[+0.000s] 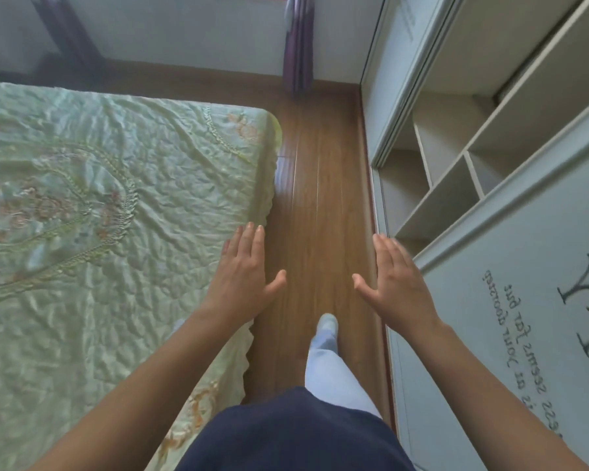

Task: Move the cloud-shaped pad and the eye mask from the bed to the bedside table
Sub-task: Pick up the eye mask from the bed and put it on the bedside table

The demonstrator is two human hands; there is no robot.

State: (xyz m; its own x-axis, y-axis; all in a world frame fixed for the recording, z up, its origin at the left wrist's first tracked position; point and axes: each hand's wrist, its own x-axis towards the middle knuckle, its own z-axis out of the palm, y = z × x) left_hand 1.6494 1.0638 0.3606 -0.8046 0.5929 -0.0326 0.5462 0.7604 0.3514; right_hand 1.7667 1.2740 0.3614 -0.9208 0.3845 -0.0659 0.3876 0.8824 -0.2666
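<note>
both hands (244, 271) (393, 283) spread empty, left seemingly over the bed (99, 185) edge.

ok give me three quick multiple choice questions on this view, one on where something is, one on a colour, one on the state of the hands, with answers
1. Where is the bed?
A. to the person's left
B. to the person's right
C. behind the wardrobe

2. What colour is the curtain by the far wall?
A. yellow
B. purple
C. red

3. What state are the hands in?
A. both open and empty
B. both closed on a pad
C. one gripping a cup

Answers:
1. A, the bed fills the left side, across the wooden floor from the wardrobe.
2. B, the hanging fabric is purple.
3. A, the left hand and right hand have fingers spread, holding nothing.
</note>
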